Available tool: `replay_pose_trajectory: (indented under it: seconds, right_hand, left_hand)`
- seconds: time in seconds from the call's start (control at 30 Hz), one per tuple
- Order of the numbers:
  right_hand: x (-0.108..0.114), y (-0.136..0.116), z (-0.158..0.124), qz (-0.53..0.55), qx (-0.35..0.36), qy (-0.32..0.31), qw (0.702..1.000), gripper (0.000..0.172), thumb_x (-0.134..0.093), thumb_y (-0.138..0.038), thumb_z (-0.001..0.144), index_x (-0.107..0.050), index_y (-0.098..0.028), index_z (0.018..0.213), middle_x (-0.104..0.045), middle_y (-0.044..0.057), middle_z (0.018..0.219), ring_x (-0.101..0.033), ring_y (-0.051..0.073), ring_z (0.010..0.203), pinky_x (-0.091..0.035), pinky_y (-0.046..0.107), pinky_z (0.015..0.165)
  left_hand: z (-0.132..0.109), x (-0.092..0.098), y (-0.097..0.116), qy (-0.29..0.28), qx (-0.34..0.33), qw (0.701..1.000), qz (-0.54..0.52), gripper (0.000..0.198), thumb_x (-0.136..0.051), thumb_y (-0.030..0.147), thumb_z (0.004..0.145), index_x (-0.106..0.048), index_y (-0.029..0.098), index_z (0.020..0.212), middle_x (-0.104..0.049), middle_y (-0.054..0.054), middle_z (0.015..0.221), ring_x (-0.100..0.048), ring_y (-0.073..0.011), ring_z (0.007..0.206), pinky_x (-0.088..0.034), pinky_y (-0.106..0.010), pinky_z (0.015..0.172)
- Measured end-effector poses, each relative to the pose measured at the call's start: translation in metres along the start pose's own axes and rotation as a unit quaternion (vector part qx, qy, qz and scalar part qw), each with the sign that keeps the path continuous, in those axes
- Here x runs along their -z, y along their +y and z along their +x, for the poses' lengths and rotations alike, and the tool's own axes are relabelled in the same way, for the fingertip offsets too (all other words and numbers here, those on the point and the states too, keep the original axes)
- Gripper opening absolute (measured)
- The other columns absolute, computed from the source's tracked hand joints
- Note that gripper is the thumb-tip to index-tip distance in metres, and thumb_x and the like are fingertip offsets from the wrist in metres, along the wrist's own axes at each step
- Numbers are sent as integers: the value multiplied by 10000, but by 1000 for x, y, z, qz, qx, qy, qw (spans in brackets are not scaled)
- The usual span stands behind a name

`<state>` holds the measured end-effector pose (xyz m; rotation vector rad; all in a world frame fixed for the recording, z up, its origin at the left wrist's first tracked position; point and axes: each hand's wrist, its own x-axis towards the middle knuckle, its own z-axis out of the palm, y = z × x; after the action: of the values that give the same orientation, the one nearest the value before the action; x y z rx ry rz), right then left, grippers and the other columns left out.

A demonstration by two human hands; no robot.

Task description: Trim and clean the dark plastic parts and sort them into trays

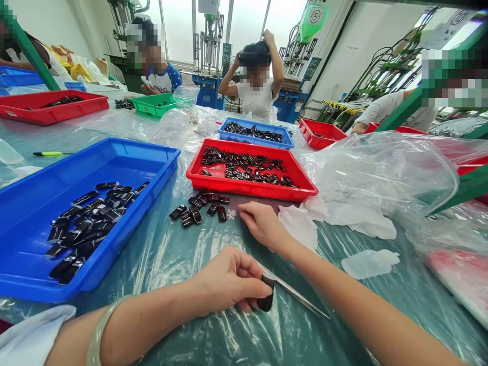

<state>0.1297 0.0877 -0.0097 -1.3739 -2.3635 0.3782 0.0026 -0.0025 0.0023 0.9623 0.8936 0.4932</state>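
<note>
My left hand (pixel 229 279) is closed around a small black plastic part (pixel 266 300) and a thin metal blade (pixel 293 294) that sticks out to the right, low over the plastic-covered table. My right hand (pixel 261 222) reaches forward, fingers pinched near a tiny white scrap (pixel 231 214) beside a loose pile of black parts (pixel 198 208) on the table. The pile lies just in front of a red tray (pixel 305 190) holding many more black parts. To my left, a blue tray (pixel 125 223) contains several black parts.
A second blue tray (pixel 229 136), more red trays (pixel 46 117) and a green tray (pixel 152 109) stand farther back. Crumpled clear plastic bags (pixel 381 173) and white scraps (pixel 366 264) lie to the right. A pen (pixel 51 153) lies far left. Other people sit across the table.
</note>
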Motion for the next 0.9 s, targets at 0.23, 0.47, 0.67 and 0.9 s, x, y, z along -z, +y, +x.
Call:
replay_pose_trajectory:
  seconds: [0.23,0.47,0.67,0.9]
  right_hand:
    - [-13,-3,12,-55,-18,-44,997,218,-512,-304,871,-571,-143,1005,-602,43,989,-591,146,851,-496,352,749]
    - [-12,-1,4,-15,-36,-21,999,219,-518,-315,867,-575,-137,981,-607,37,955,-593,139,821,-499,338,727]
    - [0,-7,-9,76,-50,19,996,190,-531,-307,859,-593,-128,864,-622,5,817,-595,109,716,-499,304,679]
    - [32,-19,-60,199,-62,33,977,108,-565,-195,774,-655,-172,719,-668,3,708,-610,133,678,-486,242,634]
  left_hand:
    - [-1,3,2,1,-3,1000,3,247,-676,338,573,-581,110,592,-569,-10,531,-482,-80,466,-420,-198,443]
    - [1,1,1,-9,0,1000,0,284,-664,369,594,-586,97,624,-599,-39,578,-508,-84,479,-426,-190,444]
    - [2,2,0,-10,20,1000,-11,304,-693,364,569,-593,90,654,-627,-53,603,-556,-92,494,-438,-184,469]
    - [-1,1,-2,-12,22,999,-21,339,-716,365,583,-567,108,747,-621,-30,601,-617,-128,548,-445,-188,489]
